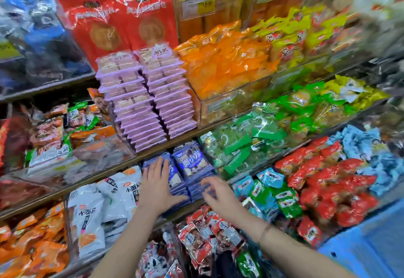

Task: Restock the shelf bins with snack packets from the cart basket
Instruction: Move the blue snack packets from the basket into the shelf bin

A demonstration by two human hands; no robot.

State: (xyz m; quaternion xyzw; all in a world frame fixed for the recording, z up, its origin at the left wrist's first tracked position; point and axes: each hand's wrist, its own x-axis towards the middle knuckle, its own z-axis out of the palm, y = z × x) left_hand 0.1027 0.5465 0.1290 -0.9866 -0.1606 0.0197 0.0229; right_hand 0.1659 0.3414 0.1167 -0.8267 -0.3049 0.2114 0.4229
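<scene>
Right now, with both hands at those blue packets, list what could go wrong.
1. The blue packets lie in two loose stacks at the shelf's front. The left hand presses flat on one and the right hand touches the other's front edge, so a shove might slide some down into the red packets below.
2. The lilac tray stacks on the shelf above appear to lean forward over the hands; a knock while lifting could tip them.

Before you, tiered shelves (181, 136) packed with snacks, two stacks of lilac trays (148, 94) on the middle shelf beside orange packets (227, 65), below them blue packets (192, 161) between white packets (102, 201) and green packets (244, 144), red packets (323, 175) further to your right
</scene>
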